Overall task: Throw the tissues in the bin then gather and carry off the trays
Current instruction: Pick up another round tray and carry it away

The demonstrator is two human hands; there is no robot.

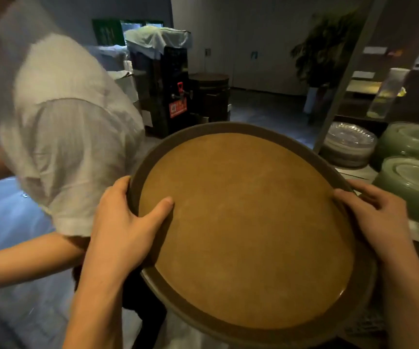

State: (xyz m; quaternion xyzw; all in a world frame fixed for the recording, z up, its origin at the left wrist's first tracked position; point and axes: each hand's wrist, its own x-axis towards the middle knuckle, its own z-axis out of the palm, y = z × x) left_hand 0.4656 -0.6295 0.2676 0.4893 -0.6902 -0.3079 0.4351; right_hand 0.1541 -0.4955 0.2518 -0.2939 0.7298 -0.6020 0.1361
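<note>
At the left of the frame stands another person in a white shirt, seen from behind and blurry. Their bare arm reaches across the lower left. Under it is a pale blue surface, too blurry to name.

Next comes the left hand, low and left of the middle. It grips the left edge of a big round tray. The thumb lies flat on top of the tray and the other fingers curl around the rim, so the hand is closed on it.

The tray fills the middle and bottom of the frame. It has a brown top and a darker raised rim. It tilts a little, and nothing lies on it. It may be more than one tray stacked, but the view does not show that well.

Above the tray, in the upper middle, is a tall black machine with a white cloth over its top.

The right hand holds the tray's right edge, its fingers folded over the rim.

At the far right, stacks of green bowls and clear plates sit upside down on a shelf.
</note>
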